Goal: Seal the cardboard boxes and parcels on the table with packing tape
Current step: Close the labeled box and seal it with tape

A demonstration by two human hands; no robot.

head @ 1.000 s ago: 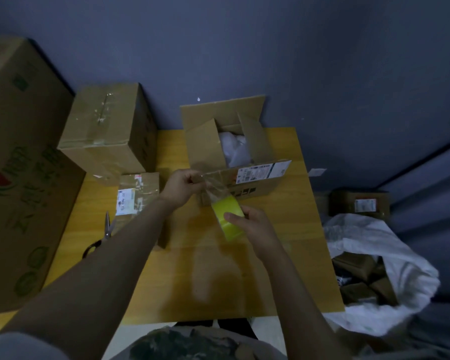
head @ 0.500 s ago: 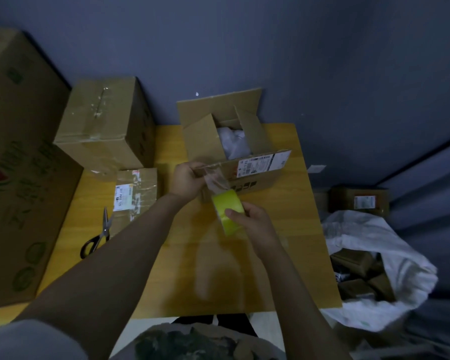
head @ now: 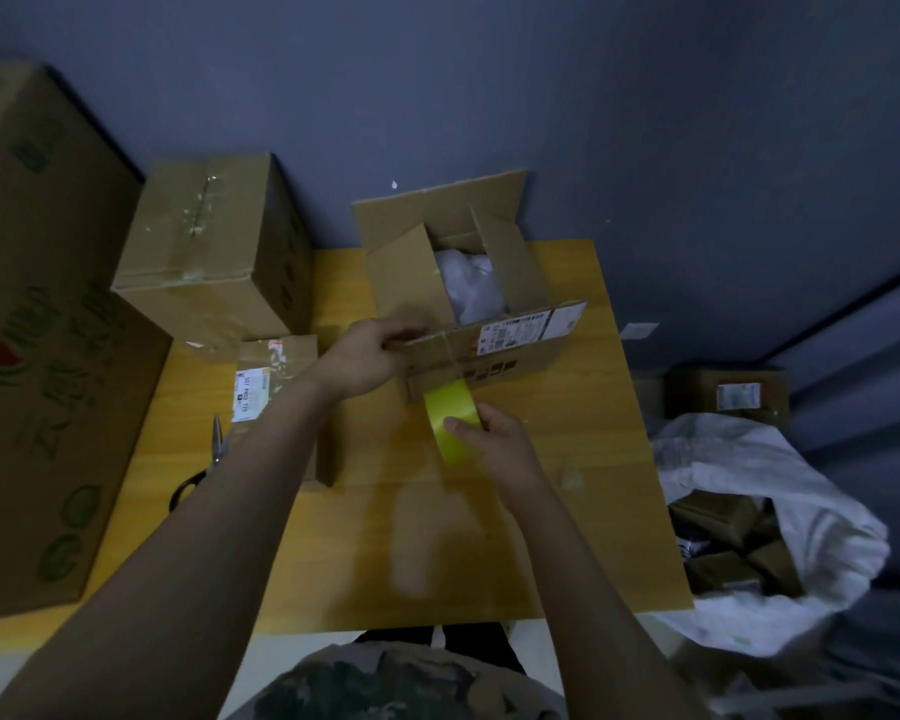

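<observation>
Centrally, open box (head: 489, 366) sits on yellow table (head: 567, 459), flaps up, white stuffing inside. Left hand (head: 370, 358) curls fingers round left end of near flap. Right hand (head: 494, 441) grips yellow-green tape roll (head: 445, 418) just below box front, thumb on outer face; clear strip runs up to flap. Upper left: taped box (head: 214, 262). Below it, labelled parcel (head: 276, 376), scissors (head: 214, 449). Lower right: white sack (head: 749, 470) of parcels.
</observation>
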